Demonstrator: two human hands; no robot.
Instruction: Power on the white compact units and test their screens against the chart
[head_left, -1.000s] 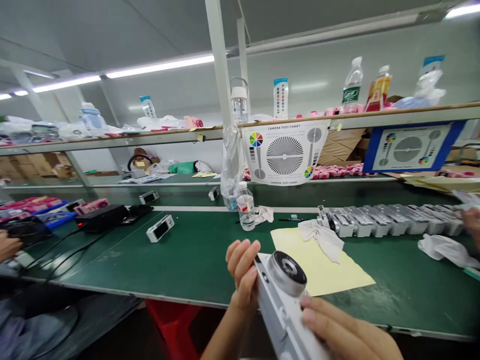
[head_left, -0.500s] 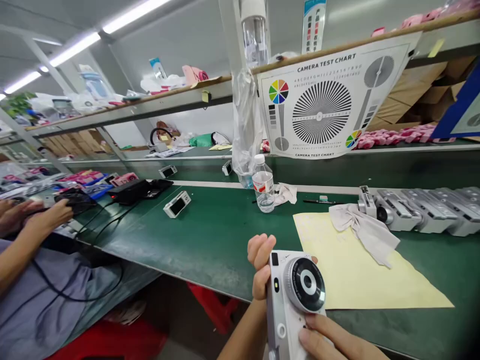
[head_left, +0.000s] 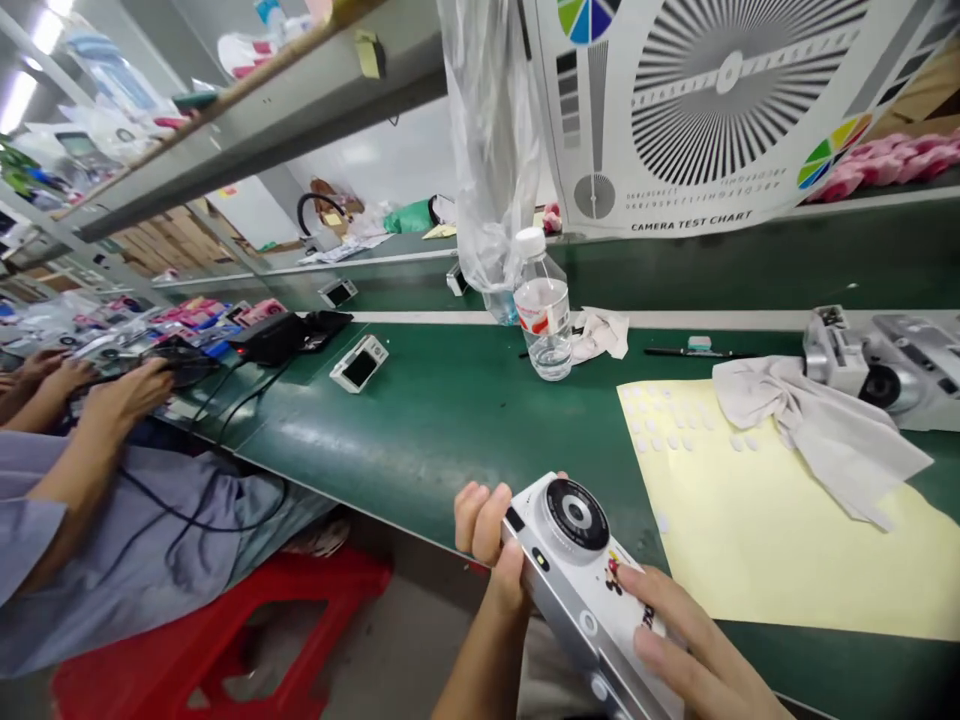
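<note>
I hold a white compact camera (head_left: 581, 590) with a round black lens at the front edge of the green bench (head_left: 450, 420). My left hand (head_left: 487, 540) is closed round its left end, fingers curled over the top. My right hand (head_left: 690, 660) grips the right end, fingers laid across the camera's front. The camera is tilted, lens facing up and away from me. Just beyond it lies a yellow sheet (head_left: 757, 510) dotted with small round stickers.
A grey cloth (head_left: 817, 425) lies on the sheet, with silver cameras (head_left: 885, 365) at right. A water bottle (head_left: 544, 315), a hanging plastic bag (head_left: 491, 150) and a camera test chart (head_left: 712, 100) stand behind. A co-worker's hands (head_left: 112, 395) work at left above a red stool (head_left: 225, 640).
My view has dipped down and closer to the bench. The camera has tilted from upright to slanted, and my right hand has slid further over its front.
</note>
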